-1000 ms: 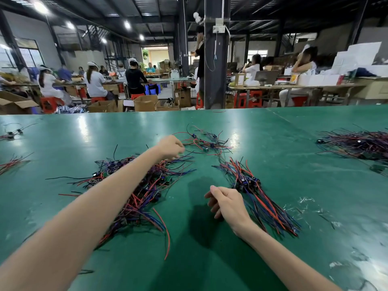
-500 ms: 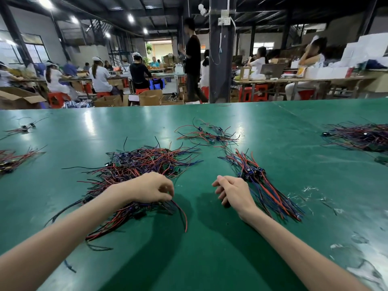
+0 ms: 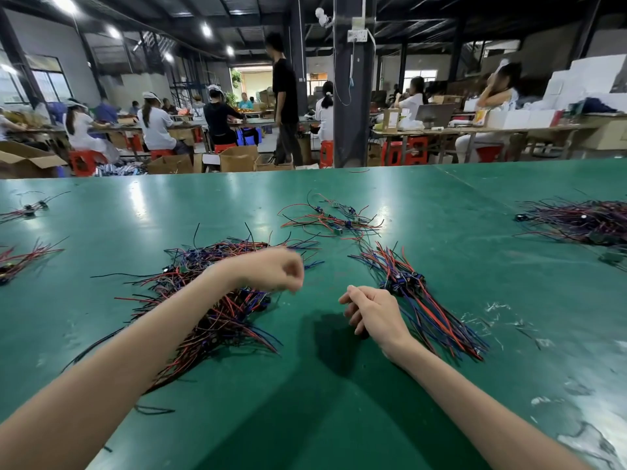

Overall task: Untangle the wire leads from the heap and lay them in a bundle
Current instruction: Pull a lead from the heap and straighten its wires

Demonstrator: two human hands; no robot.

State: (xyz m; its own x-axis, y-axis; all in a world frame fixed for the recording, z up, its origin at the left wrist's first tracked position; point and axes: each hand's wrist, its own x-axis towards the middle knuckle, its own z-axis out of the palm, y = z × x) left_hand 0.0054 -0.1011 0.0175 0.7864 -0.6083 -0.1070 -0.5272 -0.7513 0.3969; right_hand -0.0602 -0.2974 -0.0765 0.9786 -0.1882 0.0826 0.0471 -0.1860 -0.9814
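Note:
A tangled heap of red, blue and black wire leads (image 3: 217,300) lies on the green table (image 3: 339,401), left of centre. My left hand (image 3: 271,270) is blurred over the heap's right edge. Its fingers are pinched shut, and a wire lead from the heap seems to hang from them. A straighter bundle of leads (image 3: 427,310) lies right of centre, fanning toward me. My right hand (image 3: 373,312) rests on the table against the bundle's left side, fingers curled, with nothing visible in it.
A loose scatter of leads (image 3: 332,218) lies beyond the heap. Another large pile (image 3: 583,222) sits at the far right and small clusters (image 3: 20,259) at the left edge. White scuffs (image 3: 502,313) mark the table on the right. People work at tables behind.
My left hand drew back from the heap's far end to its near edge, then lifted and swung right toward my right hand. The right hand stayed beside the bundle.

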